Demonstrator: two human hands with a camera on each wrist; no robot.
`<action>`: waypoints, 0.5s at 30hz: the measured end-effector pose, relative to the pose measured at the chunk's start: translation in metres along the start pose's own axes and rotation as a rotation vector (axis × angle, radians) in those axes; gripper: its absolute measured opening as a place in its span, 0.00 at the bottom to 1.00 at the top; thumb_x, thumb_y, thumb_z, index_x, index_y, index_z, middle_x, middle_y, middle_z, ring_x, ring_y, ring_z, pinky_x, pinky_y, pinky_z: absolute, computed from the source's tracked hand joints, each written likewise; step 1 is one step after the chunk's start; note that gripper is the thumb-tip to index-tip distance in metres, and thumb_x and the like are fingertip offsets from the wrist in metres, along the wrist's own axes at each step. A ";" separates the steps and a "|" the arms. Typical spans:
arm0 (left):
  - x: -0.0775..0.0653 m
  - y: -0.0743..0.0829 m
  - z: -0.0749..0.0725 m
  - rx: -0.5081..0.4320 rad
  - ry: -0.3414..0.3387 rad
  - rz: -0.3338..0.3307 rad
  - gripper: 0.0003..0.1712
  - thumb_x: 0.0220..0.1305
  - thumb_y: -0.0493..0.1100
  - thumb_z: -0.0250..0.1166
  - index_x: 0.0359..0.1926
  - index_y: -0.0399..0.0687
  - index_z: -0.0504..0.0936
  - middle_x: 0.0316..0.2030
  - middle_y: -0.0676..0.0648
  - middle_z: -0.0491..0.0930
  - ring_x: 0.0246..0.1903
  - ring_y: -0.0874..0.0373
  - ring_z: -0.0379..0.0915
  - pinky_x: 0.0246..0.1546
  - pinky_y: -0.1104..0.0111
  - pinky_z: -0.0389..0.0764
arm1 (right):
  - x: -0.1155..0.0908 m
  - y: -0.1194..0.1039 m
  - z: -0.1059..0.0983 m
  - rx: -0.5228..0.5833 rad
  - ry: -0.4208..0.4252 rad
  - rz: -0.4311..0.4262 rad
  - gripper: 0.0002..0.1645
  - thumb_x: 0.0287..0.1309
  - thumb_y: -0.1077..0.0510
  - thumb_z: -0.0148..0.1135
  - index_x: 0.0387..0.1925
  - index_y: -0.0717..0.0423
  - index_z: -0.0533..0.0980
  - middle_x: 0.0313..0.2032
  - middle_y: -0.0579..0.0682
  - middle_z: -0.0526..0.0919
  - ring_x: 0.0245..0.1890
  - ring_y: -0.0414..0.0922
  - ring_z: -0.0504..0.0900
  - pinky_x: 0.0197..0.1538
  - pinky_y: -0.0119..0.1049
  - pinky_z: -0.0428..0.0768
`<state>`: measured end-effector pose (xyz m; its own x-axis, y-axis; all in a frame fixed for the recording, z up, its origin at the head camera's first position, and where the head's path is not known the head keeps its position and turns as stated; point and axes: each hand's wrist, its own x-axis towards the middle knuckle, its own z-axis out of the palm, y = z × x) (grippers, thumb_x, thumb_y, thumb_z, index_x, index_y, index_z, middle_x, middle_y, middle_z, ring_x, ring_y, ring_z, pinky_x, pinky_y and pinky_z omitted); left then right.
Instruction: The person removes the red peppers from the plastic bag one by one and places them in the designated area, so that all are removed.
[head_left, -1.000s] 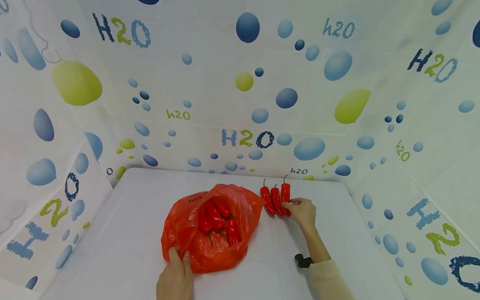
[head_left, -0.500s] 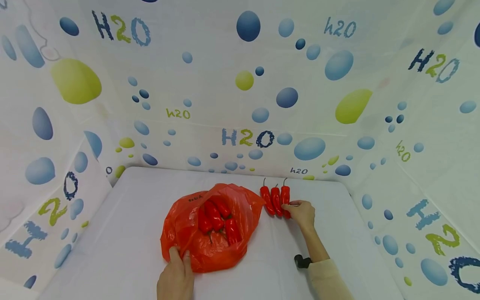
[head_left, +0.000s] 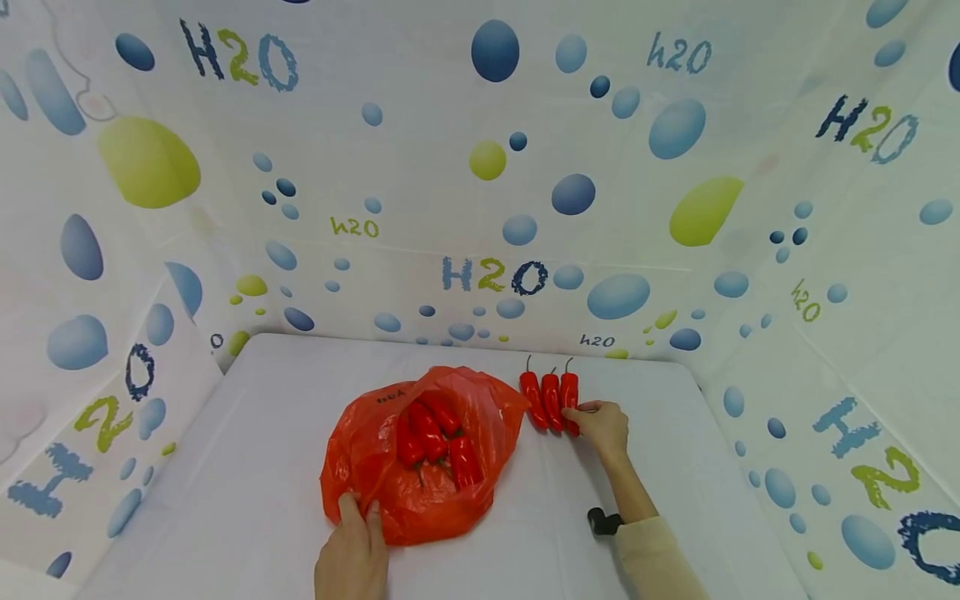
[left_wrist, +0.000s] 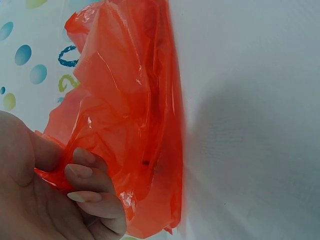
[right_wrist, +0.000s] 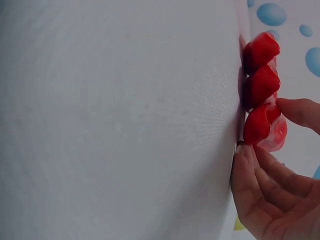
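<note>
My left hand (head_left: 351,550) pinches the near left edge of a crinkled red plastic bag (head_left: 360,450) between thumb and fingers; in the left wrist view the fingers curl over the film (left_wrist: 115,105). Through the bag's open mouth several red peppers (head_left: 427,435) show. To its right, three long red peppers with thin green stems lie side by side, stems pointing away: a left pepper (head_left: 532,400), a middle pepper (head_left: 551,400) and a right pepper (head_left: 570,388). My right hand (head_left: 604,427) holds the right pepper near its lower end, thumb on one side, fingers on the other (right_wrist: 260,125).
A white-covered table (head_left: 247,450) carries everything. Behind it and along both sides hang white sheets (head_left: 420,167) printed with blue and green drops and H2O lettering. A small black device (head_left: 602,522) sits by the right wrist, at the cream sleeve (head_left: 652,550).
The right pepper has slid slightly towards me, its top coming closer to level with the other two, still in my right hand. The left hand and bag look unmoved.
</note>
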<state>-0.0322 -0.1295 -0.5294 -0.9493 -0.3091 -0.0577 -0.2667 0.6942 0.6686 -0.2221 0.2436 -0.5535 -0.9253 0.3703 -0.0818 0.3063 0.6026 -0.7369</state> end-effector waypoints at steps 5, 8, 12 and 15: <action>0.001 -0.001 0.000 0.004 0.013 0.002 0.19 0.82 0.46 0.49 0.57 0.33 0.63 0.18 0.46 0.71 0.17 0.49 0.72 0.20 0.58 0.68 | -0.001 0.000 -0.002 -0.019 -0.017 -0.002 0.27 0.59 0.45 0.75 0.45 0.65 0.85 0.33 0.56 0.89 0.30 0.49 0.85 0.31 0.37 0.80; 0.001 -0.001 -0.001 0.005 0.010 0.001 0.19 0.82 0.46 0.49 0.57 0.33 0.63 0.18 0.46 0.70 0.17 0.49 0.72 0.20 0.58 0.68 | 0.000 0.002 -0.003 -0.021 -0.024 -0.002 0.27 0.59 0.45 0.75 0.45 0.66 0.85 0.34 0.57 0.89 0.32 0.50 0.85 0.32 0.38 0.81; 0.000 -0.001 -0.001 0.006 0.020 0.005 0.19 0.81 0.46 0.50 0.58 0.32 0.63 0.18 0.45 0.72 0.18 0.47 0.74 0.20 0.56 0.69 | 0.000 0.004 -0.003 -0.020 -0.029 -0.001 0.27 0.59 0.45 0.75 0.46 0.66 0.84 0.36 0.58 0.89 0.34 0.51 0.85 0.33 0.39 0.82; 0.000 -0.001 -0.002 0.012 0.016 0.000 0.20 0.81 0.46 0.50 0.58 0.32 0.63 0.18 0.45 0.72 0.17 0.47 0.73 0.19 0.57 0.69 | 0.000 0.004 -0.003 -0.021 -0.034 -0.005 0.28 0.59 0.44 0.74 0.46 0.66 0.84 0.37 0.59 0.89 0.35 0.51 0.85 0.34 0.39 0.82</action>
<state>-0.0312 -0.1316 -0.5285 -0.9463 -0.3200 -0.0458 -0.2691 0.7015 0.6599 -0.2203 0.2481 -0.5547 -0.9337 0.3435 -0.1011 0.3061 0.6189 -0.7234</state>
